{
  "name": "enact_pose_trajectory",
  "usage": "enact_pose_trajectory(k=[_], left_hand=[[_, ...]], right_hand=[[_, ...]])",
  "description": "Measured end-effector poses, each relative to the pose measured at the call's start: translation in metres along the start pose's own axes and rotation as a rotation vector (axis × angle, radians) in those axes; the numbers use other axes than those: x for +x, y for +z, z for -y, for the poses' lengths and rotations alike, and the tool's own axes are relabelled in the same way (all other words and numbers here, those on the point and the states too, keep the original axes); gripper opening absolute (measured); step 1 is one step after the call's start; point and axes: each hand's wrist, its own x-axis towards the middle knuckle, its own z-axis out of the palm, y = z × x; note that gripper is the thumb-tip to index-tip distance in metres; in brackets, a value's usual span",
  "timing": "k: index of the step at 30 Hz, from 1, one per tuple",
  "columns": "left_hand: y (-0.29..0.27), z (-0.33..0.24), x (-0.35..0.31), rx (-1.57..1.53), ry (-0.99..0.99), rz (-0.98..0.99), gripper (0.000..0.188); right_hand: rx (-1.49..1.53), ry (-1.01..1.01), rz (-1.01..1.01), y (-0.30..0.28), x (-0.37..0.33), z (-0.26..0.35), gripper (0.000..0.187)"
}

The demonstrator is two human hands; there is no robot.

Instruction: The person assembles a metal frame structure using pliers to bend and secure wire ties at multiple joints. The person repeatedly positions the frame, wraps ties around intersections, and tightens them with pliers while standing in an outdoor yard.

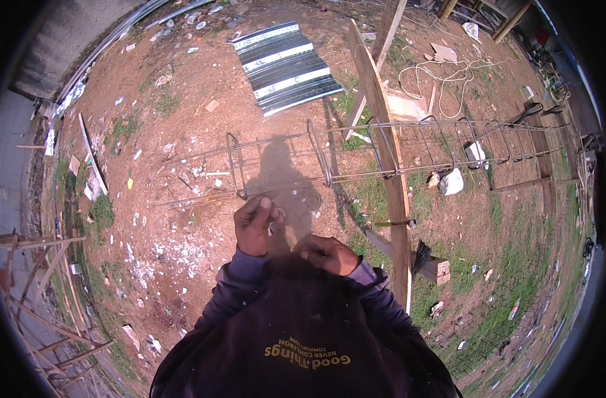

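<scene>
A long rebar cage [356, 176] of thin rods with bent square stirrups stretches across in front of me, its left end hanging free. My left hand [252, 229] is raised just on my side of the lower rods, near the bottom corner of the leftmost stirrup [235, 166]. Its thumb and fingers are pinched together; whatever they hold is too small to make out. Closer to my body, my right hand [328, 255] has its fingers curled in and closed. What it holds, if anything, is hidden.
An upright wooden plank [389, 146] stands under the cage, right of my hands. A corrugated metal sheet [286, 66] lies beyond it. White lumps [451, 182], tangled rope [442, 76] and scattered scraps lie on the ground. Wooden framing [44, 298] stands at lower left.
</scene>
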Motion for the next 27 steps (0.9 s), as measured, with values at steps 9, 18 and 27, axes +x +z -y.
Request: enact_pose_trajectory(k=[9, 18, 27], left_hand=[[-0.112, -0.120, 0.117, -0.412, 0.390, -0.069, 0.034], [-0.167, -0.151, 0.200, -0.632, 0.476, 0.139, 0.025], [-0.162, -0.189, 0.245, -0.737, 0.513, 0.347, 0.023]], right_hand=[[0.280, 0.012, -0.022, -0.033, 0.031, 0.030, 0.023], [1.229, -0.354, -0.195, 0.017, 0.102, 0.049, 0.032], [0.701, -0.081, -0.021, 0.002, 0.112, 0.088, 0.019]])
